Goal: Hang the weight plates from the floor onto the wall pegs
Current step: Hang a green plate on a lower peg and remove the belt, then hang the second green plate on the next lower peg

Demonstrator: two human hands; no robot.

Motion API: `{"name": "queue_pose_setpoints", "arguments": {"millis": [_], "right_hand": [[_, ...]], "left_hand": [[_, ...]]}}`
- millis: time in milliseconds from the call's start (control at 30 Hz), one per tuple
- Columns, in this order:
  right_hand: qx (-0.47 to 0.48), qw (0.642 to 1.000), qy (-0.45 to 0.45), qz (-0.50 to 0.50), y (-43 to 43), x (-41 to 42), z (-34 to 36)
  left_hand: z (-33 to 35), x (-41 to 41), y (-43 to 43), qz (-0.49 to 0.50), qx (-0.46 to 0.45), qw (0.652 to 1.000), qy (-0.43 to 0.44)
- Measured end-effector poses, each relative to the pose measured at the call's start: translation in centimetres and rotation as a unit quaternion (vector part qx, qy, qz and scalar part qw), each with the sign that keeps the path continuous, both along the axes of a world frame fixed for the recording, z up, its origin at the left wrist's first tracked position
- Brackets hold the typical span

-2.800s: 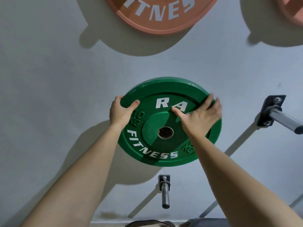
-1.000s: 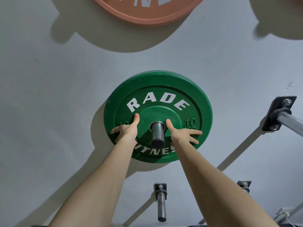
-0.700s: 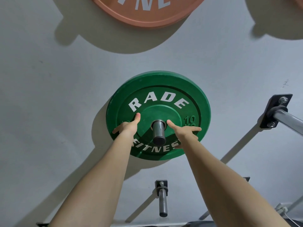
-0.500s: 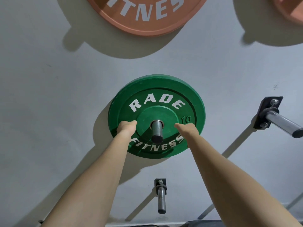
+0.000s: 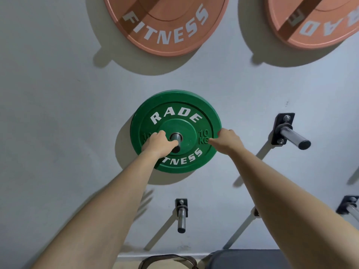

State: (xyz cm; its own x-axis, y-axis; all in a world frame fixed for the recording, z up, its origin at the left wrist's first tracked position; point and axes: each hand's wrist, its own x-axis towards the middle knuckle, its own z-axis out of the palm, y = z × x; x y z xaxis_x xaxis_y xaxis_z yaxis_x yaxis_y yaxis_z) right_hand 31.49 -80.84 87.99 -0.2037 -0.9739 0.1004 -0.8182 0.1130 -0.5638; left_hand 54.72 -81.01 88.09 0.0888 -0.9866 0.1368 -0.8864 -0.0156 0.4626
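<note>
A green 10 kg weight plate [image 5: 175,111] marked RADE FITNESS hangs on a steel wall peg [image 5: 176,141] that passes through its centre hole. My left hand [image 5: 155,144] is in front of the plate's left face, just beside the peg, with its fingers loosely curled and holding nothing. My right hand [image 5: 226,139] is at the plate's right rim with its fingers loosely curled and nothing in them. Whether either hand touches the plate is unclear.
Two large orange plates [image 5: 167,26] [image 5: 318,20] hang higher on the grey wall. Bare pegs stick out to the right [image 5: 293,135], below the green plate [image 5: 181,218] and at the far lower right [image 5: 349,207]. A dark padded bench [image 5: 242,259] and a strap [image 5: 167,262] lie at the floor.
Both hands have come off the plate's face after pressing it back on the peg. My right hand moved right to the rim. The camera tilted, so more of the orange plates shows.
</note>
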Motion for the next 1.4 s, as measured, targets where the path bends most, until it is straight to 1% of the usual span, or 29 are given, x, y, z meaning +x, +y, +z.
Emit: {"name": "queue_pose_setpoints", "arguments": {"millis": [100,267,467,633,767,933,1067,1300,1400], "right_hand": [[-0.010,0.998,0.061,-0.007,3.7,-1.0,1.1],[-0.030,0.993,0.112,-0.017,10.9,-1.5,2.2],[-0.036,0.982,0.183,-0.004,21.0,-0.8,1.6],[-0.023,0.976,0.215,0.007,30.5,-1.3,0.3],[-0.003,0.975,0.221,-0.007,37.2,-3.8,-0.3],[0.008,0.975,0.220,-0.034,44.0,-8.7,-0.1],[0.011,0.975,0.214,-0.056,48.8,-13.7,-0.7],[0.038,0.974,0.211,-0.079,58.7,-25.8,-3.7],[0.054,0.976,0.192,-0.086,62.8,-30.8,-5.8]], "left_hand": [[1.0,-0.6,3.5,-0.018,-0.002,1.000,-0.015],[1.8,-1.1,9.9,-0.040,-0.022,0.998,-0.032],[0.3,-1.4,18.6,-0.073,-0.005,0.997,-0.037],[-1.0,-2.6,26.3,-0.085,0.018,0.995,-0.042],[-1.1,-5.1,31.9,-0.108,0.035,0.992,-0.061],[-1.0,-10.3,37.3,-0.139,0.034,0.987,-0.075],[-1.4,-15.9,41.7,-0.164,0.033,0.983,-0.069],[-3.9,-29.0,51.2,-0.200,0.041,0.978,-0.032],[-6.3,-34.4,55.1,-0.222,0.055,0.973,-0.037]]}}
